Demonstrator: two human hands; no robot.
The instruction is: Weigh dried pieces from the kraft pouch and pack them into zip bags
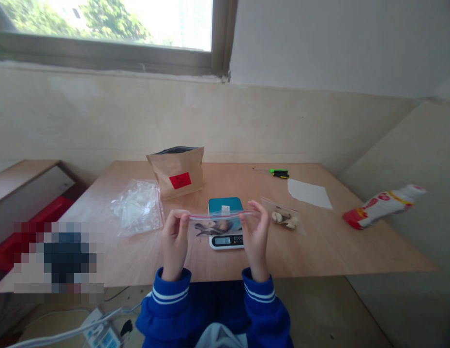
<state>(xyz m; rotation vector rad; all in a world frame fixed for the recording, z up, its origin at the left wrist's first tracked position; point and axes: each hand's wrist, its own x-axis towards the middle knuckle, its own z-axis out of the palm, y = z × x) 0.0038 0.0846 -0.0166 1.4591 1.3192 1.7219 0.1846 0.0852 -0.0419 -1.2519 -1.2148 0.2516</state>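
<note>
Between my two hands a clear zip bag (pixel 210 226) with a red-lined top is stretched level, dark strips of something inside it. My left hand (pixel 176 237) pinches its left top corner between thumb and fingers. At the other top corner, my right hand (pixel 256 234) grips the bag the same way. Behind and below the bag stands a kitchen scale (pixel 225 203) with a teal top and a white front with a small display. Right of my right hand lies another clear zip bag (pixel 287 219) holding pale slices.
A brown paper pouch (pixel 179 169) with a red label stands open at the back. Left of it lie empty plastic bags (pixel 138 208). Farther right are screwdrivers (pixel 279 173), a white paper sheet (pixel 309 193) and a red-and-white bottle (pixel 382 207). The wooden table (pixel 319 251) ends close to my body.
</note>
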